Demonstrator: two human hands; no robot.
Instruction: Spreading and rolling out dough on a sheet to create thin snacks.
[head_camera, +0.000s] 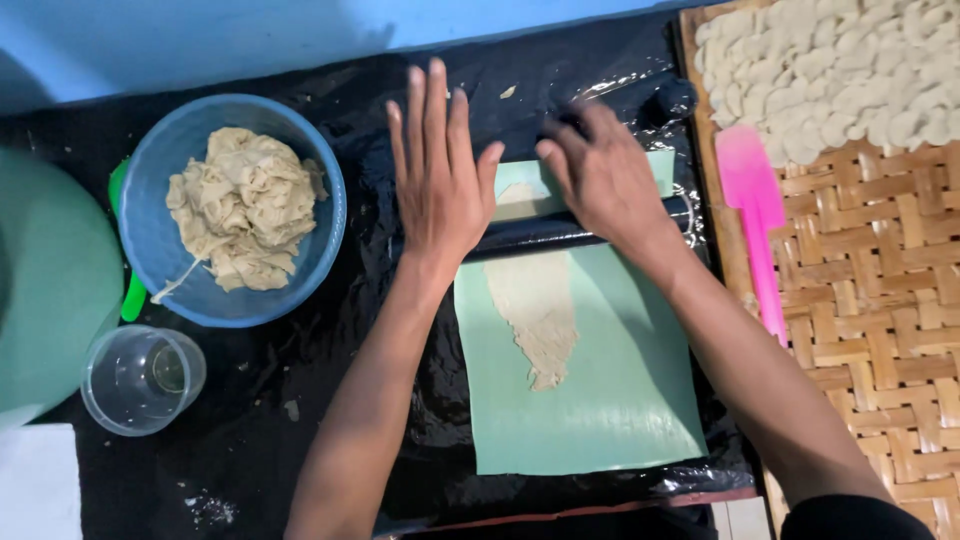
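My left hand (438, 165) and my right hand (598, 172) lie flat, fingers spread, on a black rolling pin (530, 235) that runs across a pale green mat (600, 400). A thin strip of beige dough (538, 310) stretches along the mat, passing under the pin. The pin's right end (682, 208) shows past my right wrist. A blue bowl (165, 260) to the left of my left hand holds a heap of torn dough scraps (245, 205).
Black plastic sheeting (300, 420) covers the work surface. A clear plastic cup (142, 378) and a large green round object (50, 280) sit at the left. On the right, a woven bamboo tray (880, 300) carries a pink scraper (755, 215) and many small pale dough pieces (840, 70).
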